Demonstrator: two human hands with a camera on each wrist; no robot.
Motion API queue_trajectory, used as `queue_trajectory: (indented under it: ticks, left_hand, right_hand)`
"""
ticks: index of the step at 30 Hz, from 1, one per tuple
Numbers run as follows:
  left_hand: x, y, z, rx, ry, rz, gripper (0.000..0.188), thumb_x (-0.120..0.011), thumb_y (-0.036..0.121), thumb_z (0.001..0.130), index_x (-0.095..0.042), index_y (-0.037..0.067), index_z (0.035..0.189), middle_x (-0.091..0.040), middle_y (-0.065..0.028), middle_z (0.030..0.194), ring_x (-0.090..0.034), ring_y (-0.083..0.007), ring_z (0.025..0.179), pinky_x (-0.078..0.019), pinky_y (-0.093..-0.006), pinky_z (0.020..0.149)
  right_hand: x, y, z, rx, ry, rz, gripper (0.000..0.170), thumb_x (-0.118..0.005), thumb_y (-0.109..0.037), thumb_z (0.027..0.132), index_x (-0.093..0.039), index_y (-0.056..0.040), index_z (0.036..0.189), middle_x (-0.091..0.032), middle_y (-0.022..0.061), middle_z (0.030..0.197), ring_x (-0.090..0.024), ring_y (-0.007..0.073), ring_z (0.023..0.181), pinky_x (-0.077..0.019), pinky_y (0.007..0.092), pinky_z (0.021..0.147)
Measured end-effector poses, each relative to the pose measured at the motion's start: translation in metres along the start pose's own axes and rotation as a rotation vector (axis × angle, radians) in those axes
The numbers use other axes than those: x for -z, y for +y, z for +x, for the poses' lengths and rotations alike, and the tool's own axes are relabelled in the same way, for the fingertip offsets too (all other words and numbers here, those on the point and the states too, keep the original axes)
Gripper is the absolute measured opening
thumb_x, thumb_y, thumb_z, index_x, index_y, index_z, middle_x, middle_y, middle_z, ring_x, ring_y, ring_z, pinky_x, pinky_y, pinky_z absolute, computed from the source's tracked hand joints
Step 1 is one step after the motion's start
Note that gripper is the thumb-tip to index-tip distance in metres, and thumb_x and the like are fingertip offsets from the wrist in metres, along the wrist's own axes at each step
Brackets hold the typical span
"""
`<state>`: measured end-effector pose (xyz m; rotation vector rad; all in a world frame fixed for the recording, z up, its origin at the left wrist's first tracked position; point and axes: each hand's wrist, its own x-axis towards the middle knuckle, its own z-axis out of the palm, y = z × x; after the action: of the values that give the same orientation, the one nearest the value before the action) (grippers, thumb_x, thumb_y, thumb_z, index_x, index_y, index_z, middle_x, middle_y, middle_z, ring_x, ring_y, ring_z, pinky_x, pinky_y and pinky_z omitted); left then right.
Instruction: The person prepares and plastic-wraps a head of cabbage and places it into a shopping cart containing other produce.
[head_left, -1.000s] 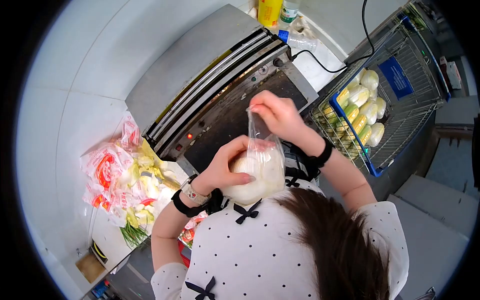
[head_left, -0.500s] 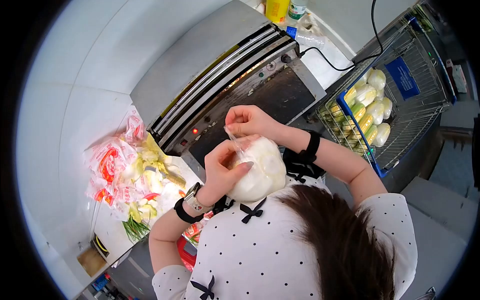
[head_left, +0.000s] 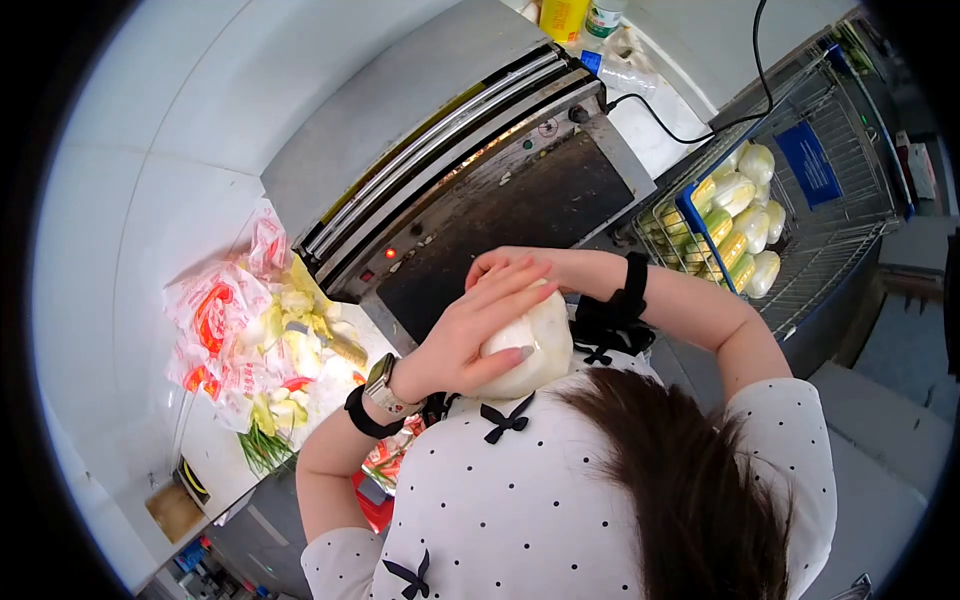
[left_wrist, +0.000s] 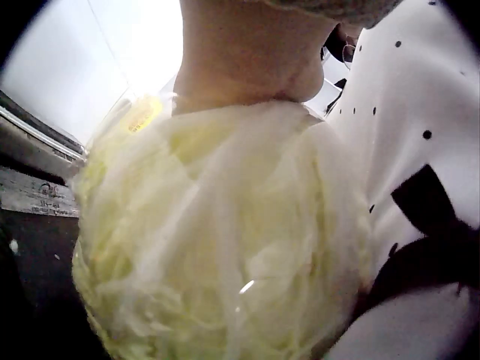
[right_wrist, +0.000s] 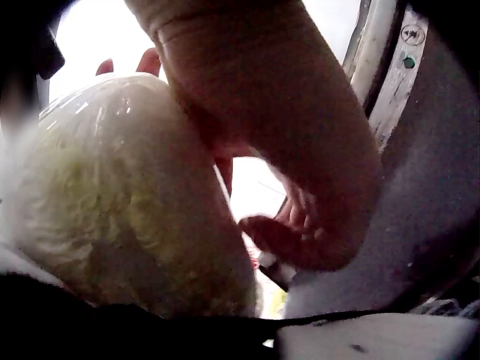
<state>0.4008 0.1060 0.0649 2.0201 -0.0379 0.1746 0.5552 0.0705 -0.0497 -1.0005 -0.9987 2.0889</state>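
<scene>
Between the hands a Chinese cabbage (head_left: 545, 345) in clear plastic wrap (left_wrist: 225, 195) is held close against the polka-dot shirt. Its pale base faces up, and a yellow label (left_wrist: 142, 114) shows on its side in the left wrist view. My left hand (head_left: 475, 335) grips the cabbage, long fingers across the top and thumb on the near side. Behind those fingers, my right hand (head_left: 525, 257) bends at the cabbage's far side. Its fingers (right_wrist: 292, 240) curl beside the cabbage in the right wrist view; the pinched end of the wrap is hidden.
A wrapping machine (head_left: 420, 170) with a dark plate and a lit red lamp stands ahead. To the left lie loose cabbage leaves (head_left: 300, 345) and printed bags (head_left: 205, 320). A wire cart (head_left: 790, 320) at right holds wrapped cabbages (head_left: 750, 225). A cord (head_left: 640, 110) trails behind.
My right hand, first raised with the wrap stretched up, has come down to the cabbage's far side. My left fingers have moved over the cabbage's top, and the wrap now lies tight.
</scene>
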Motion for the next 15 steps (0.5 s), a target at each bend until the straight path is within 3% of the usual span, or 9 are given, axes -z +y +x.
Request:
queue_trajectory:
  ticks: [1, 4, 6, 7, 10, 11, 13, 14, 15]
  left_hand:
    - [0.0, 0.0, 0.0, 0.034, -0.018, 0.026, 0.057, -0.045, 0.029, 0.08, -0.041, -0.003, 0.127, -0.032, -0.0219, 0.137, -0.03, -0.034, 0.128, -0.0219, -0.0409, 0.104]
    - [-0.01, -0.003, -0.003, 0.184, 0.151, -0.096, 0.053, -0.047, 0.022, 0.078, -0.043, -0.002, 0.125, -0.037, -0.0204, 0.133, -0.036, -0.0315, 0.124, -0.0255, -0.0365, 0.103]
    - [-0.007, -0.003, -0.003, 0.222, 0.126, -0.084, 0.048, -0.052, 0.017, 0.079, -0.045, 0.0, 0.123, -0.045, -0.018, 0.125, -0.045, -0.0286, 0.115, -0.0331, -0.033, 0.097]
    - [-0.005, -0.004, -0.002, 0.24, 0.115, -0.077, 0.046, -0.054, 0.015, 0.079, -0.046, 0.002, 0.122, -0.049, -0.0168, 0.121, -0.05, -0.0272, 0.11, -0.0369, -0.0313, 0.094]
    - [-0.004, -0.025, -0.005, 0.397, 0.146, -0.316, 0.04, -0.05, 0.01, 0.082, -0.046, 0.002, 0.122, -0.055, -0.0126, 0.114, -0.053, -0.0197, 0.104, -0.0385, -0.0293, 0.092]
    - [-0.004, -0.031, -0.002, 0.43, 0.138, -0.397, 0.035, -0.041, 0.01, 0.087, -0.047, 0.002, 0.12, -0.057, -0.0108, 0.11, -0.054, -0.0154, 0.1, -0.0401, -0.0276, 0.089]
    - [-0.003, -0.043, 0.006, 0.668, 0.134, -0.652, 0.036, -0.033, 0.014, 0.088, -0.049, 0.001, 0.117, -0.056, -0.0107, 0.11, -0.054, -0.0164, 0.1, -0.0411, -0.028, 0.089]
    - [-0.003, -0.045, 0.009, 0.786, 0.131, -0.781, 0.037, -0.029, 0.016, 0.089, -0.049, 0.001, 0.116, -0.056, -0.0107, 0.11, -0.055, -0.0169, 0.1, -0.0416, -0.0282, 0.089]
    - [-0.001, -0.039, 0.012, 0.775, 0.151, -0.822, 0.04, -0.026, 0.023, 0.091, -0.051, 0.002, 0.113, -0.058, -0.0098, 0.106, -0.058, -0.0163, 0.092, -0.0457, -0.028, 0.084]
  right_hand:
    - [0.004, 0.008, 0.001, 0.032, 0.004, -0.082, 0.027, -0.06, -0.016, 0.078, -0.056, -0.0003, 0.099, -0.061, 0.0059, 0.089, -0.057, 0.0119, 0.081, -0.0461, 0.0263, 0.07]
    - [0.013, 0.027, -0.002, 0.128, 0.009, -0.332, 0.026, -0.057, -0.016, 0.081, -0.056, 0.0003, 0.101, -0.061, 0.0071, 0.089, -0.057, 0.0141, 0.082, -0.0465, 0.0281, 0.072]
    - [0.019, 0.034, -0.006, 0.195, 0.012, -0.501, 0.025, -0.055, -0.016, 0.082, -0.056, 0.0008, 0.102, -0.062, 0.0079, 0.089, -0.058, 0.0156, 0.082, -0.0469, 0.0293, 0.073]
    - [0.012, 0.006, -0.023, 0.181, 0.192, -0.959, 0.03, -0.05, -0.022, 0.086, -0.055, 0.0012, 0.104, -0.063, 0.0078, 0.091, -0.059, 0.0184, 0.085, -0.0465, 0.0339, 0.076]
    - [0.022, -0.016, -0.036, 0.079, 0.446, -0.707, 0.038, -0.053, -0.028, 0.085, -0.051, -0.0024, 0.114, -0.058, 0.01, 0.109, -0.055, 0.0202, 0.1, -0.0426, 0.031, 0.085]
    - [0.02, -0.021, -0.044, 0.237, 0.393, -0.522, 0.042, -0.053, -0.029, 0.085, -0.049, -0.003, 0.118, -0.055, 0.0101, 0.113, -0.052, 0.02, 0.104, -0.04, 0.0311, 0.088]
    - [-0.001, -0.034, -0.063, 0.537, 0.27, -0.144, 0.051, -0.054, -0.031, 0.085, -0.043, -0.0042, 0.126, -0.05, 0.0102, 0.122, -0.047, 0.0197, 0.112, -0.035, 0.0312, 0.095]
    - [-0.008, -0.032, -0.065, 0.43, 0.074, 0.003, 0.061, -0.055, -0.032, 0.085, -0.031, -0.0052, 0.134, -0.041, 0.0108, 0.128, -0.037, 0.0196, 0.12, -0.0271, 0.0327, 0.102]
    - [-0.016, -0.03, -0.065, 0.438, 0.081, -0.16, 0.067, -0.057, -0.034, 0.083, -0.027, -0.0044, 0.135, -0.04, 0.0117, 0.128, -0.036, 0.0194, 0.121, -0.0271, 0.0329, 0.102]
